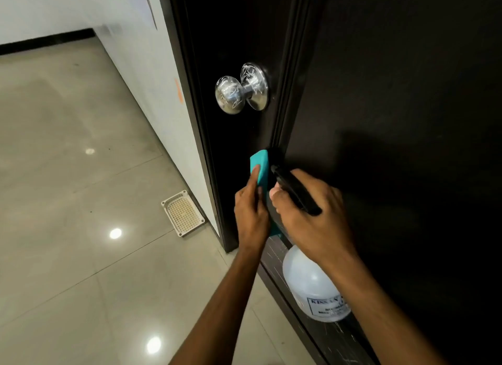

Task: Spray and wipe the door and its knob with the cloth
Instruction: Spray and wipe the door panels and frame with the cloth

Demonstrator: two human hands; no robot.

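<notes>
My left hand (pixel 251 213) pinches the folded teal cloth (pixel 260 169) between thumb and fingers, thumb laid flat along its face, so a firm pad stands up against the dark door (pixel 239 33) just below the knob (pixel 240 88); held this way, I judge, the cloth is ready to wipe as soon as the spray lands. My right hand (pixel 308 215) is wrapped round the black spray head (pixel 294 192), fingers curled at the trigger, nozzle aimed at the door edge just beside the cloth. The translucent white spray bottle (pixel 312 286) hangs beneath that grip, over the dark threshold strip (pixel 274 258); its label is partly hidden by my forearm. Keeping both hands close lets spraying and wiping follow each other without a reach. Knob: polished metal, round, with rosette behind, both streaked with white squiggly marks, so seemingly not yet wiped. Door surface: very dark, matte; whether it is wet I cannot tell. On the tiled floor (pixel 81 174) near the white wall (pixel 141 52) lies a small white mesh tray (pixel 182 213).
</notes>
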